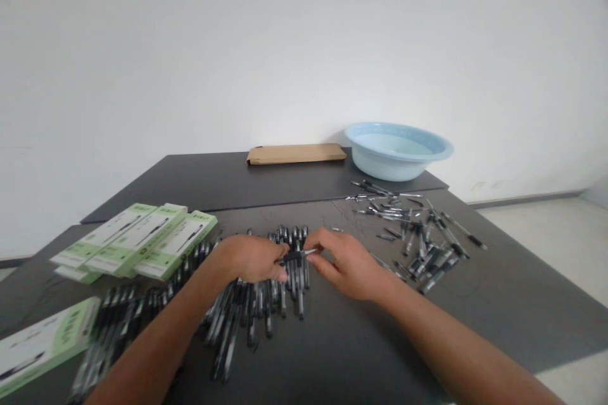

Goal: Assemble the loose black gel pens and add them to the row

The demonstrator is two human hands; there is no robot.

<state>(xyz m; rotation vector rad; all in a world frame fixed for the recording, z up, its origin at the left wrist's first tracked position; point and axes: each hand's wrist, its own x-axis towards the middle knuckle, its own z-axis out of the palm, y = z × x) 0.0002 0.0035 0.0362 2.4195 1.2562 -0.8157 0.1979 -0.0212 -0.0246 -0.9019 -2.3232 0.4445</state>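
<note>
One slim black-gripped plastic pen [294,255] is held between the hands, pinched narrowly at opposite ends by the left hand [256,257] and right hand [349,266]; above the clear-barrelled black pens [260,296] below the left hand, it is probably best kept straight.

A dark tabletop [204,180] stretches before a white wall [285,44] above pale floor [527,228].

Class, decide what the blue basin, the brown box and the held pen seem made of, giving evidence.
Blue basin: probably plastic, smooth, satin, with a one-piece flared rim. Brown box: likely cardboard, matte, plain brown with folded edges. Held pen: apparently plastic; its dull black section possibly rubber.
</note>
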